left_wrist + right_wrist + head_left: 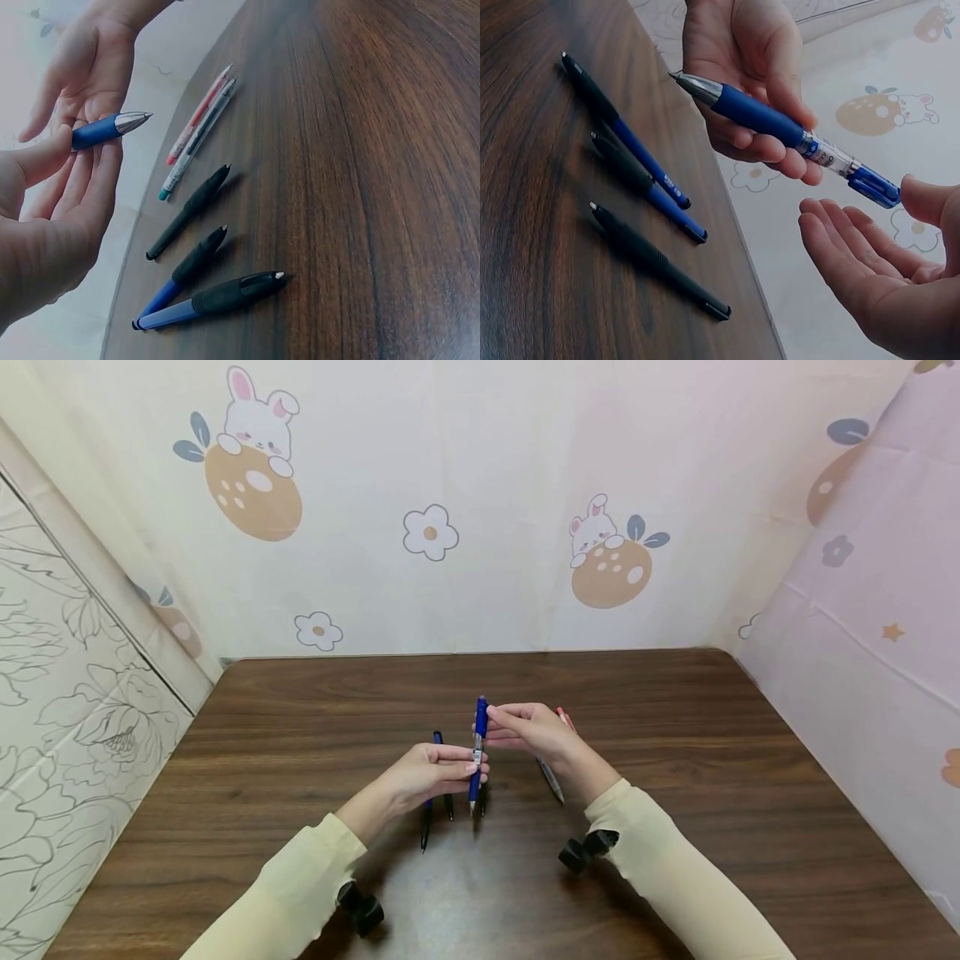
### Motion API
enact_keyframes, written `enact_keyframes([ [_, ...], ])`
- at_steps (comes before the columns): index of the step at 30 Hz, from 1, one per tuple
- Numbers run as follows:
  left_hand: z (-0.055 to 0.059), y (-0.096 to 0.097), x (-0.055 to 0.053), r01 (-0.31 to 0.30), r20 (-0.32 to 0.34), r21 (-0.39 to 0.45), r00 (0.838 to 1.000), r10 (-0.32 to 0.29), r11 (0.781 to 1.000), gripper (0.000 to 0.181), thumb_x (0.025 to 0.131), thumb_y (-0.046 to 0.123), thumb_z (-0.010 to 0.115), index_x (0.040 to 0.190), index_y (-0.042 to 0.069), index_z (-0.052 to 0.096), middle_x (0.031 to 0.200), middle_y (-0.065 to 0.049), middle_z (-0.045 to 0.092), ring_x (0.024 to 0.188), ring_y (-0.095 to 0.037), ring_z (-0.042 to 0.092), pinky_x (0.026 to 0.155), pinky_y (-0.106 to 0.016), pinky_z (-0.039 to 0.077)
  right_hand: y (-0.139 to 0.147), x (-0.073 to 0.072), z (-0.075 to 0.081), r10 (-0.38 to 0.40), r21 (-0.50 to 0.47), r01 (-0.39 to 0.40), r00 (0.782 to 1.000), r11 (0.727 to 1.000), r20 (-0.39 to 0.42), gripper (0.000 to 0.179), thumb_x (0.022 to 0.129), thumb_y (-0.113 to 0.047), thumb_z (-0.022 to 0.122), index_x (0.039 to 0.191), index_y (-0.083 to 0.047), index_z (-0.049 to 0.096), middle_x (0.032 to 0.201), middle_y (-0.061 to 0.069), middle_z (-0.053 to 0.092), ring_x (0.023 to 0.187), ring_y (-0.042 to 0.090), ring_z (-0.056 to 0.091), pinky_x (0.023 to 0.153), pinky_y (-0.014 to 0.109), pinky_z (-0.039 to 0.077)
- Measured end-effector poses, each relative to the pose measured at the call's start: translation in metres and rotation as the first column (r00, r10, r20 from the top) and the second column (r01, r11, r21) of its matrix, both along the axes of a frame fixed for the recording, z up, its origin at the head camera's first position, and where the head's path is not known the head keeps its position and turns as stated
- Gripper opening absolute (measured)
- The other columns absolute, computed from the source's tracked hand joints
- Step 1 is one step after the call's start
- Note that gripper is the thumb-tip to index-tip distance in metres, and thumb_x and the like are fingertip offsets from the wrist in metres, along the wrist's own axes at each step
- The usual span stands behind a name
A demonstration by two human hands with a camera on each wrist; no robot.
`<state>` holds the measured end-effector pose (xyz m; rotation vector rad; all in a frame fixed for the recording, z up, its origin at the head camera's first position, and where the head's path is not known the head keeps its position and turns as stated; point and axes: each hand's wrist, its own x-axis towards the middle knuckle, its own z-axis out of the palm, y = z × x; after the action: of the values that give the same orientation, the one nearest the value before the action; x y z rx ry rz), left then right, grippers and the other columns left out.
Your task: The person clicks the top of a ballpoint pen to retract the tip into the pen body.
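A blue retractable pen (477, 747) with a silver tip and a clear middle is pinched between the thumb and fingers of my left hand (427, 774), above the table. Its tip points toward me. My right hand (542, 732) is at the pen's clip end, fingers extended and palm partly turned up. In the right wrist view, the right thumb (928, 201) is at or just beside that end; I cannot tell whether it touches. Beneath the hands lie two blue pens with black grips (236, 295) (184, 271) and a black pen (191, 210).
Farther right on the wooden table (315, 718) lie a clear pen with a dark refill (199, 135) and a red pen (201, 112), side by side. A patterned curtain (495, 460) hangs behind the table's far edge.
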<state>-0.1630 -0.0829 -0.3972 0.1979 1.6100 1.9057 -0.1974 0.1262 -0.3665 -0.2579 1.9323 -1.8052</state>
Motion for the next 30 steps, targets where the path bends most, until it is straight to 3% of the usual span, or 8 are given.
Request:
enact_keyframes([
  [5, 0.0054, 0.0007, 0.0003, 0.029, -0.010, -0.009, 1.000, -0.029, 1.000, 0.038, 0.094, 0.008, 0.059, 0.127, -0.011, 0.055, 0.115, -0.017, 0.070, 0.095, -0.013, 0.070, 0.096, -0.036, 0.055, -0.0012, 0.0006, 0.0016, 0.032, -0.016, -0.032, 0.999, 0.999, -0.004, 0.050, 0.100, -0.030, 0.051, 0.131, 0.008, 0.051, 0.129, 0.025, 0.060, 0.110, 0.018, 0.067, 0.099, 0.035, 0.053],
  [13, 0.0088, 0.0020, 0.0024, 0.059, -0.005, 0.012, 0.998, -0.059, 0.998, 0.042, 0.094, 0.008, 0.060, 0.128, -0.014, 0.052, 0.104, -0.004, 0.072, 0.093, -0.012, 0.070, 0.094, -0.035, 0.056, -0.0045, 0.0023, 0.0068, 0.042, -0.106, -0.038, 0.999, 0.994, 0.029, 0.049, 0.100, -0.025, 0.051, 0.133, 0.011, 0.048, 0.115, 0.013, 0.071, 0.102, 0.012, 0.070, 0.097, 0.033, 0.054],
  [22, 0.0064, 0.0050, 0.0028, 0.081, -0.010, 0.023, 0.997, -0.081, 0.996, 0.040, 0.095, 0.008, 0.059, 0.128, -0.014, 0.052, 0.116, -0.018, 0.069, 0.094, -0.012, 0.070, 0.094, -0.034, 0.056, -0.0047, 0.0008, 0.0081, 0.047, -0.201, -0.026, 0.994, 0.979, 0.101, 0.056, 0.103, -0.032, 0.042, 0.137, 0.013, 0.041, 0.103, 0.001, 0.073, 0.097, 0.012, 0.070, 0.093, 0.029, 0.055],
  [30, 0.0075, 0.0056, 0.0036, 0.092, -0.001, 0.033, 0.996, -0.092, 0.995, 0.040, 0.094, 0.005, 0.059, 0.128, -0.016, 0.051, 0.110, -0.013, 0.071, 0.094, -0.012, 0.071, 0.092, -0.033, 0.057, -0.0070, 0.0029, 0.0099, 0.079, -0.250, -0.042, 0.987, 0.967, 0.143, 0.058, 0.104, -0.034, 0.038, 0.138, 0.012, 0.039, 0.108, 0.005, 0.070, 0.097, 0.012, 0.070, 0.094, 0.028, 0.055],
])
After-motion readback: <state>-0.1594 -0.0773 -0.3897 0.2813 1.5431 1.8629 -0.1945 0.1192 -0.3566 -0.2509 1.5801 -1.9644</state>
